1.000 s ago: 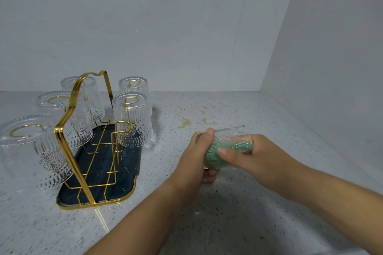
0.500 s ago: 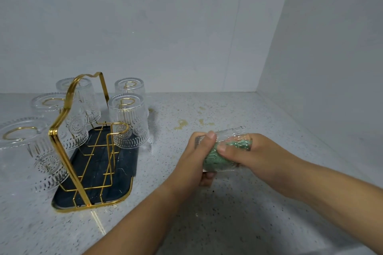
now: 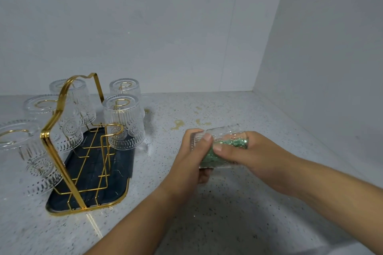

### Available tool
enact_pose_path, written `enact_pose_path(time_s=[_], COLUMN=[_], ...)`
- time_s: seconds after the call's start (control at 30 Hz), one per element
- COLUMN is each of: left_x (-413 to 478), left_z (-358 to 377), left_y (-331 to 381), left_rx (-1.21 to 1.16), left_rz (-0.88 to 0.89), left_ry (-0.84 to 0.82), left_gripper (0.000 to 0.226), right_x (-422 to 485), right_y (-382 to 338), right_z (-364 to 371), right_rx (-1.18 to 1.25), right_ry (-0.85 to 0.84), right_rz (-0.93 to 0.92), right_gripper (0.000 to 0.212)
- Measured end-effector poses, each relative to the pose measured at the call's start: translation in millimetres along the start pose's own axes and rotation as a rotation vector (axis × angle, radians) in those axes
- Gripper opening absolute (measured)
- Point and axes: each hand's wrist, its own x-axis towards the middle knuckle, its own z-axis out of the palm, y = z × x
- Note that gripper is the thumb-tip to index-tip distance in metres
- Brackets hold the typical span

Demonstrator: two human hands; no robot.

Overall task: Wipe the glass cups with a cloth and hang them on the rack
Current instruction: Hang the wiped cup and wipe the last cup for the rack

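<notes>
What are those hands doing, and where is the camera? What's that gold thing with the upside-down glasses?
There is no machine here, just a person's two bare hands. The camera sits on the person's head and looks down at them. The left hand holds a glass cup on its side. The right hand pushes a green cloth inside the cup to wipe it. The gold rack has a dark tray and stands on the speckled counter. Five cups hang on it upside down.

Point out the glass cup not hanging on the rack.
The cup held sideways between left hand and right hand, green cloth inside; the other five hang inverted on the gold rack.
</notes>
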Motion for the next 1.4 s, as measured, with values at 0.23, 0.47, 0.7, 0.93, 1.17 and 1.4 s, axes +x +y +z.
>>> enact_pose_path(time_s=[0.23,0.47,0.7,0.93,1.17,1.4], left_x=[11.8,12.9,14.4,12.1,10.0,7.8], left_z=[-7.9,-11.4,-11.7,-10.0,-10.8,-6.0], left_y=[3.0,10.2,2.2,7.8,9.9,14.3], left_rx=[-0.289,-0.314,-0.281,-0.283,-0.296,-0.242], left_rz=[-0.239,-0.189,-0.205,-0.22,-0.284,-0.31], left_ry=[-0.07,0.1,0.193,0.169,0.076,0.06], left_gripper=[0.069,0.038,0.041,0.038,0.05,0.053], right_x=[1.4,1.3,-1.6,4.4,21.5,19.0], right_y=[1.6,13.9,24.0,18.0,23.7,26.8], right_z=[4.1,-16.2,-5.5,-10.2,-0.9,5.9], right_rx=[-0.739,-0.096,0.048,-0.038,-0.056,-0.235], right_ry=[-0.034,0.33,0.295,0.29,0.383,0.293], right_rz=[-0.445,-0.178,-0.14,-0.199,-0.262,-0.255], right_gripper=[0.028,0.011,0.057,0.027,0.037,0.038])
